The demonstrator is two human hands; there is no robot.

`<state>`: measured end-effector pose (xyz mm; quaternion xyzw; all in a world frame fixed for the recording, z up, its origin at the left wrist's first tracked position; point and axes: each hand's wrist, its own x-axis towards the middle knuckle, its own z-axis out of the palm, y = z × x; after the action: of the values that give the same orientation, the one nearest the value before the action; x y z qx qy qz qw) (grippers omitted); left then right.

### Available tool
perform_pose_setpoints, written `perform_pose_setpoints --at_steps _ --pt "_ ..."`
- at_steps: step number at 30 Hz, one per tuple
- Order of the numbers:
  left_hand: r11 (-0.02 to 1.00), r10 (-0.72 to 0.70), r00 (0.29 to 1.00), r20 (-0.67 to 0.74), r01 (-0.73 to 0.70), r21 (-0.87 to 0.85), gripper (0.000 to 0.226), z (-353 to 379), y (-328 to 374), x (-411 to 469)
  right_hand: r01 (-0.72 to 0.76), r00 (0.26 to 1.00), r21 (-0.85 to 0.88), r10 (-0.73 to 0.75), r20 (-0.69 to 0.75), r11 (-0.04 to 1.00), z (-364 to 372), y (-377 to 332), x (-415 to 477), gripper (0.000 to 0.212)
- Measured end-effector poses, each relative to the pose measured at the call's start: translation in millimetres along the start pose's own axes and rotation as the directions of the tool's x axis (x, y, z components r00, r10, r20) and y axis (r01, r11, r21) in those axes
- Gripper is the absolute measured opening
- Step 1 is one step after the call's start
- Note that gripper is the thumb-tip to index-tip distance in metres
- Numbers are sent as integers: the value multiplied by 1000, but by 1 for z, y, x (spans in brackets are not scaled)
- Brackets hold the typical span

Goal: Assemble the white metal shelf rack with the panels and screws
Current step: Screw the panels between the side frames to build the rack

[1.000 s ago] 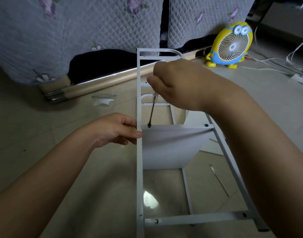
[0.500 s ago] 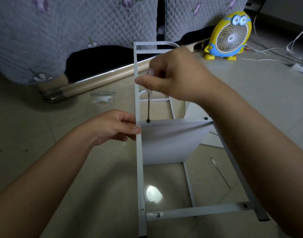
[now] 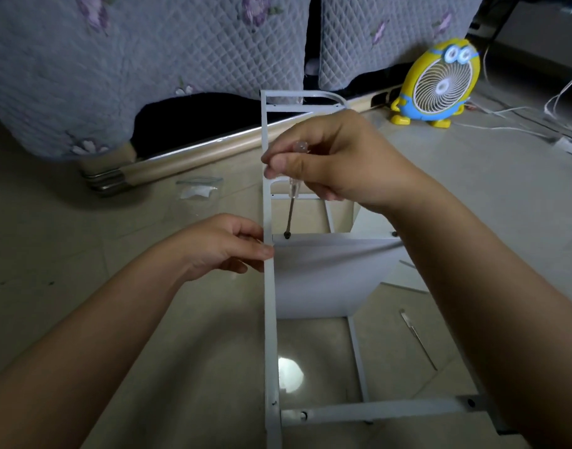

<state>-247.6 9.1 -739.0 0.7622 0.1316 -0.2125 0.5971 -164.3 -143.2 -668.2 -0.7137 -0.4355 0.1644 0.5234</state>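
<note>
Left hand (image 3: 224,246): pinching the rack's left rail (image 3: 268,286), left of centre.
Rack panel (image 3: 326,277): sitting mid-frame between the rails.
Right hand (image 3: 336,160): gripping a screwdriver (image 3: 291,205), tip touching a screw (image 3: 287,235) at the panel's upper-left corner.

I am reaching both bare forearms forward from the bottom edge. My left hand (image 3: 224,246) is curling palm-down, its thumb and fingers pinching the thin white metal upright rail of the rack frame (image 3: 268,286). My right hand (image 3: 330,160) is sitting higher and further out, wrist bent, fingertips gripping the clear plastic handle of a slim steel-shafted screwdriver (image 3: 291,202) pointing downward.
</note>
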Motion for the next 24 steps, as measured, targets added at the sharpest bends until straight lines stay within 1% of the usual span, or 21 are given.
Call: perform_pose_setpoints --at_steps 1,3,5,7,10,13,16,18,19,21,23,24 --pt "1000 1 1000 3 0 -3 11 0 0 0 -34 999 70 34 2 997 -1 1 -1 7" --pt "1000 0 1000 5 0 -9 11 1 0 0 -63 998 137 62 17 989 -4 4 -1 6" --pt "1000 -3 1000 -2 3 -25 10 1 0 0 -101 994 217 88 72 971 -8 5 -2 11" --pt "998 -1 1000 -22 -1 -60 10 1 0 1 -113 989 237 85 124 965 -11 6 -4 12" --pt "994 11 999 -44 -15 -104 11 1 -1 2 -53 994 112 42 104 992 -11 6 -6 17" --pt "988 13 999 -48 -20 -153 12 3 0 1 12 997 -40 -8 81 999 -12 5 -7 12" --pt "985 13 998 -55 -22 -171 12 4 1 -1 48 997 -147 -39 64 988 -14 3 -9 12" --pt "987 11 999 -46 -18 -161 11 4 2 -3 58 998 -213 -56 15 975 -14 2 -10 12" --pt "987 8 999 -39 -14 -159 11 5 3 -3 54 998 -256 -63 -30 965 -13 2 -11 17" --pt "988 2 1000 -29 -6 -157 12 5 3 -4 33 986 -403 -96 -138 915 -10 3 -9 22" --pt "988 -2 1000 -19 -1 -156 12 5 2 -5 8 969 -606 -157 -193 795 -7 2 -6 21" --pt "989 -2 1000 -16 -1 -150 12 5 1 -5 7 969 -689 -175 -175 725 -6 1 -3 20"
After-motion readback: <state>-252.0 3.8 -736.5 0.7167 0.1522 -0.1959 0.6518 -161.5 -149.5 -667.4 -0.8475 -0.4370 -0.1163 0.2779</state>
